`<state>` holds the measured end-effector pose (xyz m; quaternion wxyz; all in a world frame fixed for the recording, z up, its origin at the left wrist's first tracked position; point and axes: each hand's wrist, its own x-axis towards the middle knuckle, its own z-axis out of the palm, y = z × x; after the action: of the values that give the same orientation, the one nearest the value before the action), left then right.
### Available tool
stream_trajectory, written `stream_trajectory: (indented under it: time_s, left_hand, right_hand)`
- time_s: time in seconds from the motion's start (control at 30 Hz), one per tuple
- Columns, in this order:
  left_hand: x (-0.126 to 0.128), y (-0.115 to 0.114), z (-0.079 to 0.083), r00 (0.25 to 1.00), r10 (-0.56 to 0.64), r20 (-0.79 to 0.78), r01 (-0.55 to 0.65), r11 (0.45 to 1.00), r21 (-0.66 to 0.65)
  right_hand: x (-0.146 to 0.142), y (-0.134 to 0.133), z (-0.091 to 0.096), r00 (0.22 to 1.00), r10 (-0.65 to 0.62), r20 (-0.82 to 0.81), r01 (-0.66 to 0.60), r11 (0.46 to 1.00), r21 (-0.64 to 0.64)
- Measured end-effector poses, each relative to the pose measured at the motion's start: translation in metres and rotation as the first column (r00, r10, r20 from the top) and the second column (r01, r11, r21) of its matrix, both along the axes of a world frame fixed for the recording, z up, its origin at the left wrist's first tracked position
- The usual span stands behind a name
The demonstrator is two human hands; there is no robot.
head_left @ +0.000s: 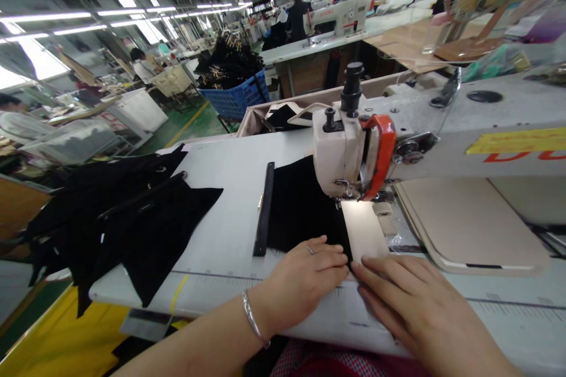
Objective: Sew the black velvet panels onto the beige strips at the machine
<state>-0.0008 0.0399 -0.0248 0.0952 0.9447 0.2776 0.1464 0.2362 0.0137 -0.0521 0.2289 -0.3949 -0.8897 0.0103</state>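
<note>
A black fabric piece (298,206) lies flat on the white sewing table (230,200), running under the head of the sewing machine (349,150). My left hand (305,277) rests flat on the near edge of the fabric, fingers stretched out, with a ring and a silver bracelet. My right hand (407,300) lies flat beside it on a beige fabric piece (365,230), fingertips touching the left hand's. A long black strip (264,209) lies along the fabric's left edge.
A pile of black fabric pieces (119,218) covers the table's left end. A beige panel stack (469,224) sits right of the needle. A blue basket (236,97) of dark goods and other people at sewing machines are behind.
</note>
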Motion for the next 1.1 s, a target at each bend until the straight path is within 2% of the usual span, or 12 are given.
stream_trajectory:
  time_s: [0.33, 0.53, 0.73, 0.87, 1.1]
  left_hand:
    - [0.003, 0.037, -0.003, 0.996, 0.018, -0.084, -0.012, 0.997, 0.077]
    - [0.005, 0.058, -0.006, 0.997, 0.068, -0.032, -0.065, 0.995, 0.069]
    - [0.008, 0.078, -0.008, 0.989, 0.148, -0.004, -0.148, 0.988, 0.034]
    - [0.010, 0.087, -0.012, 0.976, 0.217, 0.016, -0.217, 0.976, 0.003]
    - [0.011, 0.092, -0.017, 0.955, 0.287, 0.071, -0.290, 0.956, 0.039]
  right_hand:
    - [-0.002, 0.034, 0.003, 0.997, -0.049, 0.064, 0.050, 0.998, -0.022]
    - [-0.004, 0.055, 0.007, 0.993, -0.040, 0.113, 0.043, 0.999, -0.024]
    - [-0.008, 0.071, 0.007, 0.980, -0.099, 0.172, 0.096, 0.995, 0.024]
    - [-0.012, 0.079, 0.006, 0.976, -0.127, 0.179, 0.124, 0.992, 0.028]
    - [-0.013, 0.081, 0.003, 0.980, -0.135, 0.143, 0.133, 0.991, 0.028]
